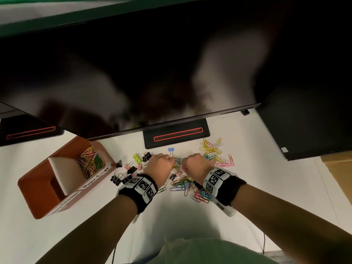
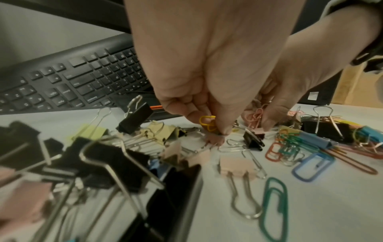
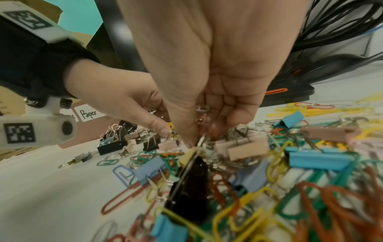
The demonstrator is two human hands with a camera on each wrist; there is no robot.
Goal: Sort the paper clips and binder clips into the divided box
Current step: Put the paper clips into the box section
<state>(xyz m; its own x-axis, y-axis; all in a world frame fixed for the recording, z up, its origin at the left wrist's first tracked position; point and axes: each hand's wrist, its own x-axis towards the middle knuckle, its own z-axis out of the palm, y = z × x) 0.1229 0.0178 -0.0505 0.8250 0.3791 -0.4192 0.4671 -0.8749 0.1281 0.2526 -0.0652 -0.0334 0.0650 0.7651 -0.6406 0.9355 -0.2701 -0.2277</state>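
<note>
Box: an orange-brown divided box (image 1: pixel 38 197) stands at the left of the white desk (image 1: pixel 266 187), well apart from the hands. Its far compartment holds a heap of coloured paper clips (image 1: pixel 90 162); the near compartment shows nothing inside from the head view. A label on the side wall reads "Paper Clips".
Binder clips by the box: black, pink and yellow-green binder clips (image 1: pixel 131 169) lie scattered between the box and the left hand, some touching each other.
Left hand: the left hand (image 1: pixel 157 165) is lowered to the desk, palm down, fingers curled. In the left wrist view thumb and fingertips pinch a yellow paper clip (image 2: pixel 208 123) just above the desk.
Between the hands: a blue binder clip (image 1: pixel 170 149) lies just beyond the knuckles; a small black binder clip (image 2: pixel 253 139) lies on the desk close to the left fingertips.
Right hand: the right hand (image 1: pixel 195 164) is just beside the left, also curled. In the right wrist view its curled fingers hold pink paper clips (image 3: pixel 202 119) against the palm.
Loose pile: mixed paper clips and binder clips (image 1: pixel 190 185) lie under and before the right wrist; yellow and pink paper clips (image 1: pixel 215 151) spread to the right.
Behind: a dark monitor (image 1: pixel 133 63) on a black stand (image 1: pixel 177 133); a black keyboard (image 2: pixel 68 81) shows in the left wrist view.
</note>
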